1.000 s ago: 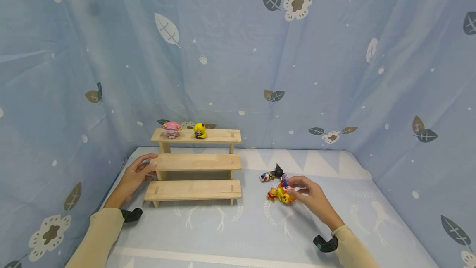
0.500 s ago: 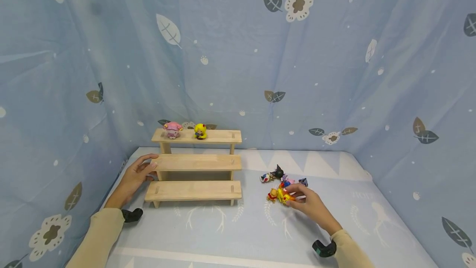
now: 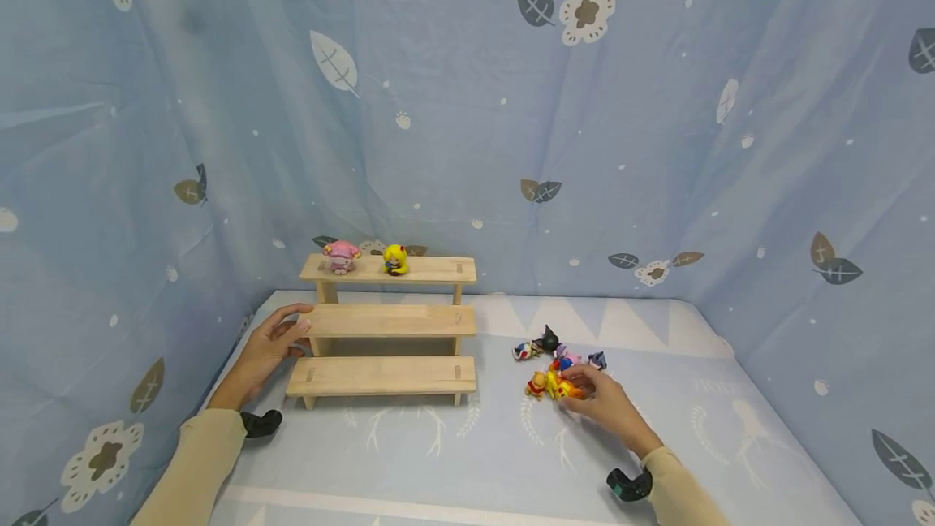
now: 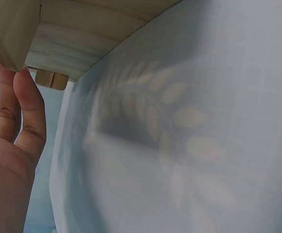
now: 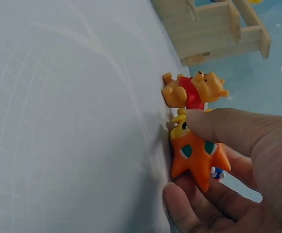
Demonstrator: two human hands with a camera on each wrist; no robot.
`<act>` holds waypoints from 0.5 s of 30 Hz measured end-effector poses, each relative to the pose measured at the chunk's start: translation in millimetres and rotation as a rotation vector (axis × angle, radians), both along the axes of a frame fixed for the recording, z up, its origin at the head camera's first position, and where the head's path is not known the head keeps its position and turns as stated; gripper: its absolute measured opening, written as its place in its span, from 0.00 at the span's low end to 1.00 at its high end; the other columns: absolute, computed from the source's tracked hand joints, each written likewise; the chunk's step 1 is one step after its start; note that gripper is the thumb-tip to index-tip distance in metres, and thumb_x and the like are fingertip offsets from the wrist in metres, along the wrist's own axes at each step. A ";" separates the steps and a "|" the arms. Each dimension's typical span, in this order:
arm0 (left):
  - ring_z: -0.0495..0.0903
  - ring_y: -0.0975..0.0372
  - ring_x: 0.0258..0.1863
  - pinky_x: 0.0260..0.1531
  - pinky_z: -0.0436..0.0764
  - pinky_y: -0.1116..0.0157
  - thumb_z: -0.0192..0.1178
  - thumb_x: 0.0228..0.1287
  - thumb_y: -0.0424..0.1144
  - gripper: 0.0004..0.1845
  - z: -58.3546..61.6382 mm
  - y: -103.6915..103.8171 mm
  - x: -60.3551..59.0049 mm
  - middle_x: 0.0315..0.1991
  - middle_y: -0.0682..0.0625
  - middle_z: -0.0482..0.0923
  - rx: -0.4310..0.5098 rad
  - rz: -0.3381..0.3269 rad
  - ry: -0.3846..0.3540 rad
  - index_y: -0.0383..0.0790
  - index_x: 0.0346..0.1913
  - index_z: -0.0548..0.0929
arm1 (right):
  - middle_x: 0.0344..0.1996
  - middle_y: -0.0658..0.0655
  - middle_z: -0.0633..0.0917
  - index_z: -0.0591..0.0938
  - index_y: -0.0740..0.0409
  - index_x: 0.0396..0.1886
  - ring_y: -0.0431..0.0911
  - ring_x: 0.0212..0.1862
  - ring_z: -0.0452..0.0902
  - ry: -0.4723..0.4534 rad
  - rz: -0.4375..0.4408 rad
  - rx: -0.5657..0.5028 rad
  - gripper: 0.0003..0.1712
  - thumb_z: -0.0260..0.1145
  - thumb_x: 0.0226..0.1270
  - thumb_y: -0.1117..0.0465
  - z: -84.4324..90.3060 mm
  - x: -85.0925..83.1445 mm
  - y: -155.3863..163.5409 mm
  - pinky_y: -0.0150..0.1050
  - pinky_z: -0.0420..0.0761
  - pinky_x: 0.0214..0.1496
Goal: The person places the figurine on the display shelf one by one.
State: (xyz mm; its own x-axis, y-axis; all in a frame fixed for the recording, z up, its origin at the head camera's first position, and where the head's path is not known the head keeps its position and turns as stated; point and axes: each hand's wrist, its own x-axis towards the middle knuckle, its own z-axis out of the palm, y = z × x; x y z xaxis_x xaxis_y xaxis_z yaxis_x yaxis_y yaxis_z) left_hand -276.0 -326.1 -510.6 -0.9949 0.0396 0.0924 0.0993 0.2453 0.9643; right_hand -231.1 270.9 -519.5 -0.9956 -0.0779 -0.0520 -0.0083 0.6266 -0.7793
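The right hand (image 3: 602, 404) is closed in a pinch on a small orange-and-yellow star-backed plastic figurine (image 5: 195, 155), thumb on top and fingers curled beneath; the figurine lies on the bench surface at about 4 o'clock from the three-tier pale wooden step shelf (image 3: 385, 321), touching a small yellow bear figurine in a red shirt (image 5: 194, 90) at its 9 o'clock side in the head view. The left hand (image 3: 266, 347) has its fingers loosely curled against the left end of the middle step, steadying the shelf rather than gripping any figurine. Progress, judged from the layout: two figurines stand upright on the top step, a pink round-headed figurine (image 3: 340, 256) and, at its 3 o'clock, a yellow-haired figurine (image 3: 395, 259); the middle and bottom steps carry nothing. A loose cluster remains on the bench at 3 o'clock of the shelf, including a black pointed-eared figurine (image 3: 546, 340), a white-and-red figurine (image 3: 522, 351) and a small grey-blue figurine (image 3: 597, 360), most lying on their sides. The work therefore appears to be at an early stage, with most pieces unplaced. The bench is covered by a light blue cloth with white antler and leaf prints (image 3: 438, 445). Blue fabric drapes printed with leaves and flowers (image 3: 467, 104) enclose the area on three sides.
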 end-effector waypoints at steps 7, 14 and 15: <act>0.85 0.58 0.44 0.41 0.84 0.59 0.58 0.76 0.55 0.28 -1.3 0.2 -0.6 0.49 0.55 0.83 0.007 0.004 -0.004 0.53 0.73 0.70 | 0.46 0.51 0.84 0.84 0.53 0.54 0.46 0.42 0.80 -0.035 -0.030 -0.036 0.24 0.81 0.58 0.58 4.4 0.7 -0.6 0.40 0.83 0.41; 0.85 0.57 0.45 0.42 0.84 0.58 0.59 0.76 0.56 0.29 -1.9 0.0 -1.0 0.49 0.54 0.83 -0.001 0.004 0.002 0.52 0.74 0.70 | 0.39 0.57 0.82 0.83 0.56 0.55 0.48 0.34 0.77 -0.077 -0.050 -0.075 0.22 0.78 0.62 0.61 15.8 3.3 1.1 0.39 0.80 0.31; 0.84 0.57 0.45 0.42 0.84 0.58 0.58 0.76 0.56 0.29 -2.0 0.0 -1.2 0.49 0.54 0.83 -0.001 0.002 0.002 0.52 0.74 0.69 | 0.39 0.56 0.81 0.83 0.56 0.55 0.48 0.36 0.75 -0.074 -0.050 -0.061 0.22 0.77 0.62 0.60 17.5 3.4 1.7 0.39 0.79 0.32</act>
